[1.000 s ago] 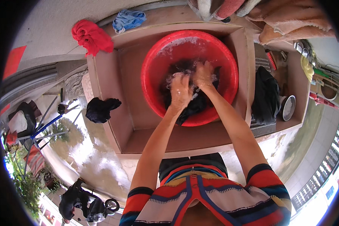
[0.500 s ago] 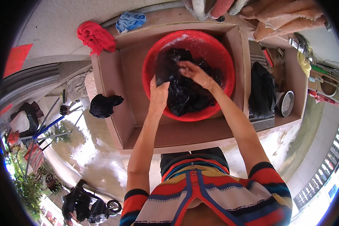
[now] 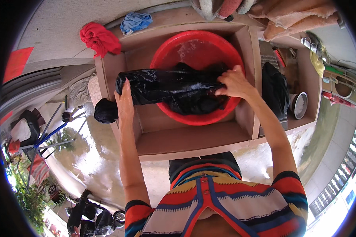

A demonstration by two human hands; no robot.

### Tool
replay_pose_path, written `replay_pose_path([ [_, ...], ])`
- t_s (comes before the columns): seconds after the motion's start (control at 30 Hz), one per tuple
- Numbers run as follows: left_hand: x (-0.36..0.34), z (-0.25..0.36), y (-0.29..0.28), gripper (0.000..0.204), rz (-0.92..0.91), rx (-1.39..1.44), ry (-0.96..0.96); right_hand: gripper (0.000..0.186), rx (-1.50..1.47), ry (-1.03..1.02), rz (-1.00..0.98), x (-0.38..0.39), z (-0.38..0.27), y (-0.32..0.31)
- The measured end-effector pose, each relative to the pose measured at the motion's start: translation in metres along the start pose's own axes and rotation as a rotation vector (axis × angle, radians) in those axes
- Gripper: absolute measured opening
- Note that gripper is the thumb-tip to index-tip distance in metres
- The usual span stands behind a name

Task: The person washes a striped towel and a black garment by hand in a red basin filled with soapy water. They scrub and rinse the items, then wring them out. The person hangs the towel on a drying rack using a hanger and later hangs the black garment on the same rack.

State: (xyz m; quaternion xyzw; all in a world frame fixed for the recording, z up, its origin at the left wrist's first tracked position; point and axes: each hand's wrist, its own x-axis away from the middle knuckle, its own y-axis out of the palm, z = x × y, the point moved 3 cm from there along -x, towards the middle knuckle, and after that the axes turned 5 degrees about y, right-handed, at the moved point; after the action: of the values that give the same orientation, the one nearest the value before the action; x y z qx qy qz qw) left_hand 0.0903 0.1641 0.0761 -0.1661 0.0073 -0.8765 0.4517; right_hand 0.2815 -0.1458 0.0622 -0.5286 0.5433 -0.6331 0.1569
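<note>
A wet black garment (image 3: pixel 166 83) is stretched sideways between my two hands, over the red basin (image 3: pixel 197 37). My left hand (image 3: pixel 125 98) is closed round its left end, beyond the basin's rim and near the sink's left wall. At the basin's right side, my right hand (image 3: pixel 235 83) grips the other end, fingers curled into the cloth. The lower part of the black cloth hangs into the basin. Whitish suds streak the garment and the basin's inner wall. The basin stands inside a brownish trough sink (image 3: pixel 186 144).
A red cloth (image 3: pixel 100 39) and a blue cloth (image 3: pixel 135 23) lie on the sink's far left edge. Another black cloth (image 3: pixel 106 111) hangs over the left wall. To the right are a dark garment (image 3: pixel 274 93), a white pail (image 3: pixel 300 105) and a red brush (image 3: pixel 280 57).
My hands have moved apart, the left one leftward out of the basin and the right one rightward. The bunched black garment is now pulled out lengthwise between them.
</note>
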Motion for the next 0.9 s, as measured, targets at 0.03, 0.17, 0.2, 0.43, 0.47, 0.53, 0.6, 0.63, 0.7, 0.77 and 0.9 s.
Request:
replay_pose_path([
  [0.03, -0.001, 0.000, 0.004, 0.047, 0.035, -0.032, -0.040, 0.031, -0.190, 0.026, 0.220, 0.008, 0.013, -0.007],
  [0.17, -0.002, 0.003, 0.049, 0.037, -0.077, -0.273, 0.081, 0.022, -0.827, 0.249, 0.673, 0.000, 0.033, -0.017],
  [0.2, 0.011, 0.010, 0.075, 0.037, -0.151, -0.218, 0.154, 0.025, -0.886, 0.333, 0.733, -0.014, 0.035, -0.010],
  [0.43, 0.030, -0.121, 0.161, 0.065, -0.323, -1.069, 0.418, 0.072, -0.248, 0.131, 0.490, -0.096, -0.021, 0.070],
  [0.47, 0.032, -0.130, 0.160, 0.064, -0.401, -1.058, 0.367, 0.068, -0.196, 0.097, 0.437, -0.098, -0.027, 0.084],
  [0.53, 0.026, -0.149, 0.149, 0.064, -0.526, -0.913, 0.290, 0.058, -0.413, 0.044, 0.325, -0.103, -0.025, 0.102],
  [0.6, 0.005, -0.158, 0.135, 0.064, -0.616, -0.641, 0.261, 0.054, -0.767, 0.193, 0.312, -0.112, -0.017, 0.098],
  [0.63, 0.015, -0.142, 0.141, 0.061, -0.425, -0.746, 0.216, 0.055, -1.342, 0.361, 0.253, -0.116, -0.008, 0.099],
  [0.7, 0.023, -0.150, 0.162, 0.060, -0.203, -0.372, 0.320, 0.057, -0.998, 0.582, 0.563, -0.117, -0.013, 0.109],
  [0.77, 0.024, -0.148, 0.181, 0.064, -0.103, 0.028, 0.019, 0.063, -1.357, 0.629, 0.650, -0.115, -0.021, 0.100],
  [0.9, 0.026, -0.080, 0.182, 0.064, -0.473, 0.889, -0.577, 0.061, -1.472, 0.225, 0.504, -0.048, -0.085, 0.032],
])
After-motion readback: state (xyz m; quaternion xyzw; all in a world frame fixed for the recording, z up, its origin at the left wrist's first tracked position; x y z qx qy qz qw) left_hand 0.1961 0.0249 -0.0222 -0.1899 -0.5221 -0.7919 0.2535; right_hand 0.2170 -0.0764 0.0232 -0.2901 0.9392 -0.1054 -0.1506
